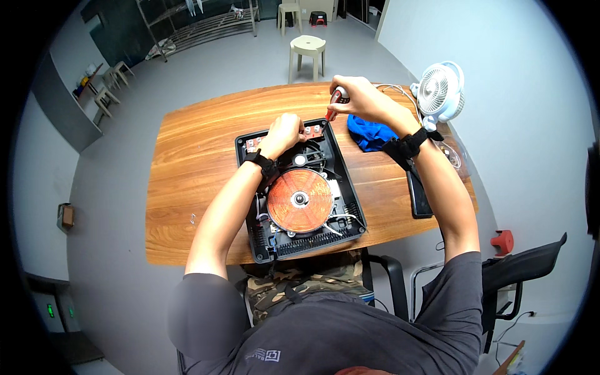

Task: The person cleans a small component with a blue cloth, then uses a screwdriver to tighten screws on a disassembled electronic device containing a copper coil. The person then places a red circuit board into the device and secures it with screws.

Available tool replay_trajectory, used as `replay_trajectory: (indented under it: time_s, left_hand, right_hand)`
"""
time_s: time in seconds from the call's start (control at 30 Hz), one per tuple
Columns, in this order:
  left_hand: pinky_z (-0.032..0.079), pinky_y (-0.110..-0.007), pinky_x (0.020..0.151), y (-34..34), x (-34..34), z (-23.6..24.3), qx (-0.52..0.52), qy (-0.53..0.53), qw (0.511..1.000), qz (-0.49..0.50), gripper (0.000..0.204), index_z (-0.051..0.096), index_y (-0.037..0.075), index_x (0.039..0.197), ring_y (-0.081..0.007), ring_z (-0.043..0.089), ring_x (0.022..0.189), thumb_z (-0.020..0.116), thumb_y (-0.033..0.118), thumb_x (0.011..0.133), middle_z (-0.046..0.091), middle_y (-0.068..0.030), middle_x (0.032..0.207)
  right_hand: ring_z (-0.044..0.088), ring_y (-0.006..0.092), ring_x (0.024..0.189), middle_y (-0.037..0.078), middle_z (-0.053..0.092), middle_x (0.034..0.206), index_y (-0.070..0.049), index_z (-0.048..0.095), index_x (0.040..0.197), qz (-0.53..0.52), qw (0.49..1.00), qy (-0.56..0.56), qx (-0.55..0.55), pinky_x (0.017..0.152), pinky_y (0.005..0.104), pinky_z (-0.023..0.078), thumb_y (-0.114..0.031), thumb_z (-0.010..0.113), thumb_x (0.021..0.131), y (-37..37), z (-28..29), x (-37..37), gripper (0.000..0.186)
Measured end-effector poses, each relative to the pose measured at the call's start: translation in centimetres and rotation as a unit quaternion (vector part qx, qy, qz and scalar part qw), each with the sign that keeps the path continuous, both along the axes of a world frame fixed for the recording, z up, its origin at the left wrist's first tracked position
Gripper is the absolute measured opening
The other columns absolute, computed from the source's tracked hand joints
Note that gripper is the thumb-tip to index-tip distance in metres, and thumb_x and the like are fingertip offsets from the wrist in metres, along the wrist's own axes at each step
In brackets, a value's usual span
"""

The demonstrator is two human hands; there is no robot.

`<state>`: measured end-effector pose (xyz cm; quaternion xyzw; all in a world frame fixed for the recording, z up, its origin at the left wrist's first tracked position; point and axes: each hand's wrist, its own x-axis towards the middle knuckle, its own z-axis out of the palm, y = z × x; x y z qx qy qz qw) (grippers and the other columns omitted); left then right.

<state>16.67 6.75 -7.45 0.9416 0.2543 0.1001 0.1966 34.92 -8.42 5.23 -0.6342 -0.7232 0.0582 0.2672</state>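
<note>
An opened induction cooker lies on the wooden table in front of me, its black housing showing the parts inside. A round copper coil fills its near half. Along the far edge runs a narrow reddish circuit board. My left hand is closed over the middle of that board, fingertips curled down; what they pinch is hidden. In my right hand is a red-and-black screwdriver, gripped by its handle and tilted, its lower end at the housing's far right corner.
On the wooden table, a blue cloth and a dark phone-like slab lie right of the cooker. A white fan stands at the far right corner near cables. Beyond the table is a beige stool; a black chair is at right.
</note>
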Motion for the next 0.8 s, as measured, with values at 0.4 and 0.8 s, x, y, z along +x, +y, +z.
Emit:
replay_trajectory:
  time_s: [0.4,0.8]
  left_hand:
    - [0.056,-0.044,0.084,0.5,0.3,-0.3,-0.022,0.001,1.0,0.01,0.028,0.078,0.005,0.095,-0.037,0.072,0.093,0.087,0.019,0.073,0.074,-0.022,0.093]
    - [0.056,-0.044,0.083,0.7,0.5,-0.7,-0.01,-0.011,1.0,0.003,0.03,0.079,0.003,0.095,-0.037,0.072,0.09,0.087,0.018,0.071,0.074,-0.0226,0.09]
  right_hand:
    - [0.069,0.0367,0.091,0.021,0.069,0.095,0.001,0.061,0.104,0.004,0.999,-0.042,-0.004,0.08,0.0413,0.055,-0.021,0.081,0.084,0.8,0.0,0.0,0.036]
    - [0.068,0.0365,0.091,0.02,0.069,0.095,0.001,0.061,0.103,0.006,0.998,-0.055,-0.004,0.081,0.0414,0.054,-0.023,0.081,0.083,1.1,0.1,-0.3,0.036]
